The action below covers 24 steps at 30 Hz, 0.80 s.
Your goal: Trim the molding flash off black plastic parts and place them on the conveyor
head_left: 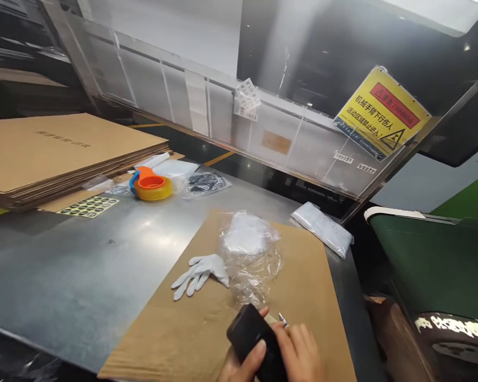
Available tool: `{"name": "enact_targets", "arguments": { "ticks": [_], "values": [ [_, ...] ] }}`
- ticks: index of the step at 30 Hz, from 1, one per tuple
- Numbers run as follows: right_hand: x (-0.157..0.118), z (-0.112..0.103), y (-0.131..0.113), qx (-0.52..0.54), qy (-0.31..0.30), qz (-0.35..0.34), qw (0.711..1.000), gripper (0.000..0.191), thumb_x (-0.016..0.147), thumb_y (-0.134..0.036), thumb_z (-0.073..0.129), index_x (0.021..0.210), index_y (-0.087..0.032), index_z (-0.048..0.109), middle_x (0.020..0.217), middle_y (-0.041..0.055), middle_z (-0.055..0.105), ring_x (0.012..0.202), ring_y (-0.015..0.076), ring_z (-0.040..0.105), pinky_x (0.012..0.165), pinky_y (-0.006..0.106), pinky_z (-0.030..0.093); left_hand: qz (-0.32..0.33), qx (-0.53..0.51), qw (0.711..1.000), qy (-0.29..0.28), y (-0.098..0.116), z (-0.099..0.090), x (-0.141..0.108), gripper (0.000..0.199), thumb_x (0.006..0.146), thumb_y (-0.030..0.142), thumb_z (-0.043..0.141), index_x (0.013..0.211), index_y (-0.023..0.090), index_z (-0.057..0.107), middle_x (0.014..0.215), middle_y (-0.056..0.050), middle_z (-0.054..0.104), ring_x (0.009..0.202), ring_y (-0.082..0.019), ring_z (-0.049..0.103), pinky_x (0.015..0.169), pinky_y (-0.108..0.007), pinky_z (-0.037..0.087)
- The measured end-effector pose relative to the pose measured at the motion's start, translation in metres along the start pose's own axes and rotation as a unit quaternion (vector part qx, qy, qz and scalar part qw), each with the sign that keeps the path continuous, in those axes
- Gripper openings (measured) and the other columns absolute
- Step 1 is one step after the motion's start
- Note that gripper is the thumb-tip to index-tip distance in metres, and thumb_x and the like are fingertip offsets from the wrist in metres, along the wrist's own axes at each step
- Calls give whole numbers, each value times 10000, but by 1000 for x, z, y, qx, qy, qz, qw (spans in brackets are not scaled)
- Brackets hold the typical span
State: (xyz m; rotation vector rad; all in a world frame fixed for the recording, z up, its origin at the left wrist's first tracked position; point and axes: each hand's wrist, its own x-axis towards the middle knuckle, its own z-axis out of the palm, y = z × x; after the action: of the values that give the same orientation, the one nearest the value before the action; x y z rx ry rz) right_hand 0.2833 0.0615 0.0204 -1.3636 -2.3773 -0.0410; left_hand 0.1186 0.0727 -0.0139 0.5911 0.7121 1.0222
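My left hand (pixel 245 366) grips a black, boxy object (pixel 255 337) with rounded corners, its thumb lying across the near face. What kind of object it is, I cannot tell. My right hand (pixel 300 350) is closed against the same object's right side, fingers bent. A small, pale, pen-like tip (pixel 282 320) shows just beyond the right fingers; whether they hold it is unclear. Under both hands lies a brown cardboard sheet (pixel 302 276). Ahead of them are a white glove (pixel 201 273) and a crumpled clear plastic bag (pixel 250 260) with white material inside.
Stacked flat cardboard (pixel 71 154) is at the left of the metal table (pixel 103 276). An orange tape dispenser (pixel 151 183), a sticker sheet (pixel 90 207) and a bag with dark contents (pixel 207 183) lie nearby. A white packet (pixel 322 228) rests at right, below a clear panel bearing a yellow warning sign (pixel 382 114).
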Motion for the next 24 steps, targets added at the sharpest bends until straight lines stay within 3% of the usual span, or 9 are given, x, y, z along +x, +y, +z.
{"name": "enact_targets", "arguments": {
  "ticks": [2,5,8,13,17,21,24],
  "values": [
    [0,32,-12,69,27,7,997,446,894,-491,362,1216,-203,474,870,84,595,749,207,575,640,299,491,2,-4,997,78,7,-6,-8,517,670,500,659,1121,257,594,1033,-91,660,1013,-284,577,940,-409,390],
    [-2,65,-7,3,53,88,995,359,916,-387,361,1204,-201,465,993,105,585,864,236,557,711,352,492,52,61,989,125,25,-26,-23,446,653,422,691,1048,223,637,924,-74,680,901,-262,605,895,-386,420],
    [-9,96,-3,-113,59,113,985,285,908,-318,360,1096,-213,546,963,108,587,839,264,545,676,397,491,104,145,981,81,36,-48,-38,410,658,404,681,1013,201,662,838,-69,673,815,-241,603,809,-354,456],
    [-30,128,-11,-128,63,139,980,315,903,-305,336,1097,-226,573,923,133,558,831,295,526,667,472,482,171,273,946,-31,34,-72,-48,408,731,409,591,1063,178,646,777,-83,644,703,-204,578,688,-316,464],
    [-36,107,-21,-7,59,126,990,327,902,-333,395,1193,-264,526,958,102,562,873,261,553,697,422,512,177,326,927,-48,35,-77,-53,363,739,342,573,1051,171,648,749,-82,642,676,-202,576,673,-312,448],
    [-14,48,-57,161,64,124,977,388,884,-265,479,1271,-242,460,1071,99,534,977,228,550,787,343,500,160,398,901,-68,43,-70,-53,246,693,242,584,910,170,673,694,-63,634,638,-194,570,615,-284,422],
    [16,10,-91,231,57,-41,970,441,905,-288,437,1340,-241,382,1059,105,525,986,233,511,803,369,482,144,430,886,-95,46,-63,-53,123,722,214,540,747,182,656,668,-51,634,628,-180,561,597,-269,402]
  ]
}}
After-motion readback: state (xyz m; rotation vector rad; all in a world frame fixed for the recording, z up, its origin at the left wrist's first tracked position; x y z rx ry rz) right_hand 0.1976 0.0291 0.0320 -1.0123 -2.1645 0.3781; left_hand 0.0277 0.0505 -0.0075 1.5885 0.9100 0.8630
